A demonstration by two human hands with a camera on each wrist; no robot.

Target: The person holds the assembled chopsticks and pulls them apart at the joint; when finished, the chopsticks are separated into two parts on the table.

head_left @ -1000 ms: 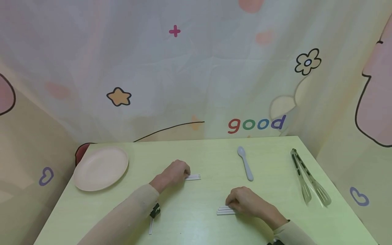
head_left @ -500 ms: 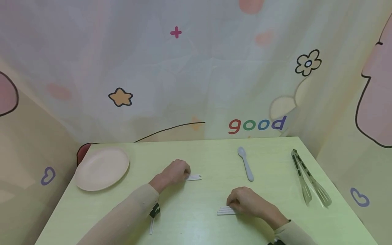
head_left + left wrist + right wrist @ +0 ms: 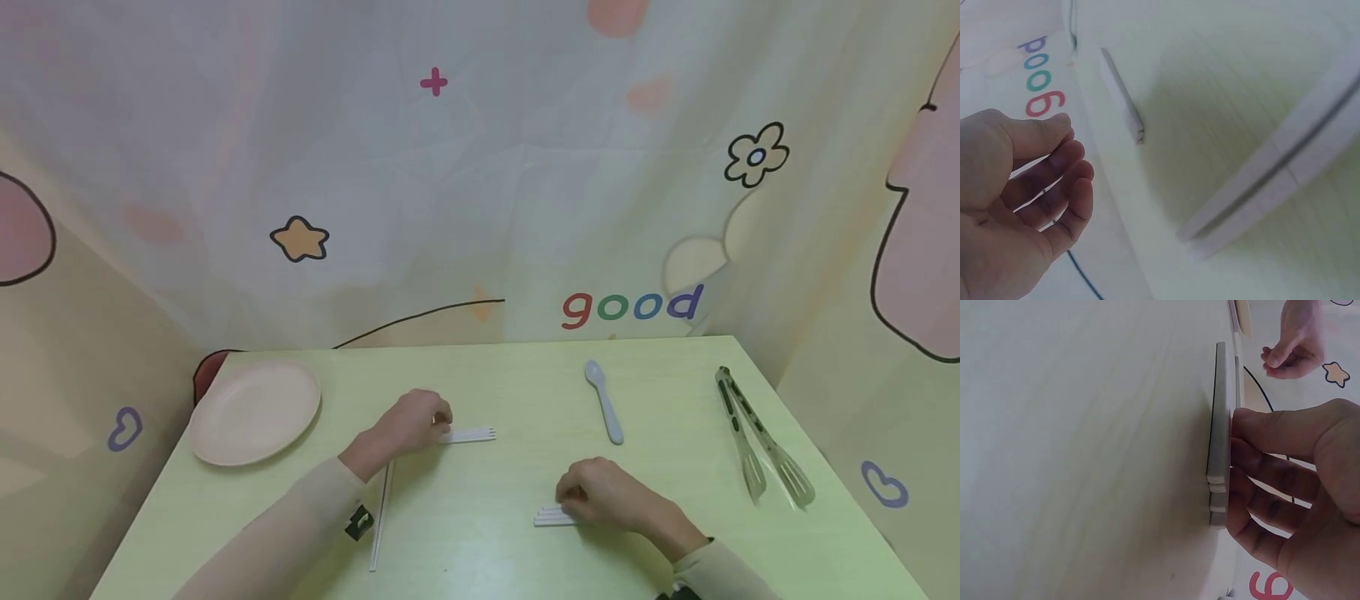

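Several thin white sticks (image 3: pixel 474 435) lie side by side near the middle of the table. My left hand (image 3: pixel 412 421) is at their left end in the head view; the left wrist view shows this hand (image 3: pixel 1038 162) loosely curled, holding nothing and apart from the sticks (image 3: pixel 1122 97). A second row of white sticks (image 3: pixel 553 517) lies nearer to me. My right hand (image 3: pixel 603 493) covers its right part; in the right wrist view bent fingertips touch the upper side of the row (image 3: pixel 1219 431). Two long white strips (image 3: pixel 381 521) lie beside my left forearm.
A pale round plate (image 3: pixel 255 414) stands at the back left of the table (image 3: pixel 465 550). A grey spoon (image 3: pixel 603 404) lies at the back right, with tongs (image 3: pixel 750 433) farther right near the edge. A printed curtain (image 3: pixel 465 183) hangs behind and at both sides.
My left hand has moved a little left off the far row, showing more of those sticks. More of the long strips shows beside the forearm. My right hand has stayed at its row.
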